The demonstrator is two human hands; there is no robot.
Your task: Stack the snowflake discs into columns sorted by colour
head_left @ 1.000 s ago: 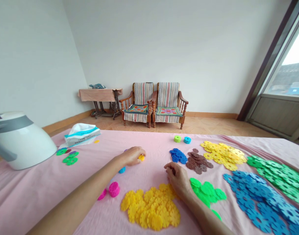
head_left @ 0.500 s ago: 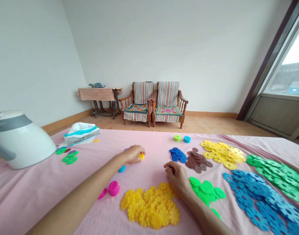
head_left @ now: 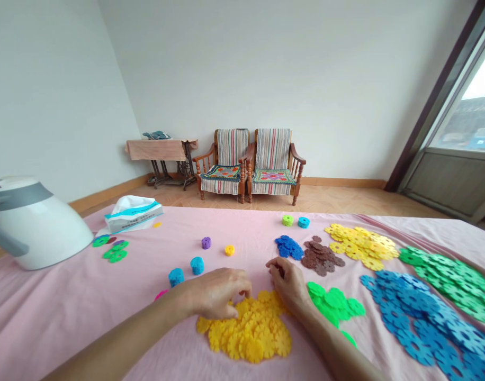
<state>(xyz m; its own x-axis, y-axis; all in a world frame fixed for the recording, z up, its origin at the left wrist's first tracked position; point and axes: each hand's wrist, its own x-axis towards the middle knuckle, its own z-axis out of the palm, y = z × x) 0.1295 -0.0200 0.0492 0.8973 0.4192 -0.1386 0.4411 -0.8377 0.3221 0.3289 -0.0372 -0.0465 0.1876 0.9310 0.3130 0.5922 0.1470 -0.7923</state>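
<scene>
My left hand (head_left: 222, 292) hangs over the near pile of yellow snowflake discs (head_left: 250, 328), thumb and fingers apart, nothing visible between them. Just right of that pile rests my right hand (head_left: 286, 278), its fingers curled in; whether anything is inside them is hidden. Beyond my left hand a small yellow stack of discs (head_left: 229, 250) stands on the cloth. A purple stack (head_left: 206, 243) is to its left, and two light-blue stacks (head_left: 197, 265) are nearer. A pink stack (head_left: 161, 295) shows partly behind my left wrist. Bright green discs (head_left: 333, 304) lie right of my right hand.
Dark blue (head_left: 289, 247), brown (head_left: 322, 256), yellow (head_left: 361, 246), green (head_left: 449, 280) and blue disc piles (head_left: 421, 323) spread over the pink cloth (head_left: 147, 338) at right. A lime stack (head_left: 287, 220) stands far back. At left are a white kettle (head_left: 52, 227) and tissue pack (head_left: 134, 214).
My left hand has let go of the small yellow stack, leaving it on the cloth, and moved back toward me over the yellow pile. My right hand has hardly moved.
</scene>
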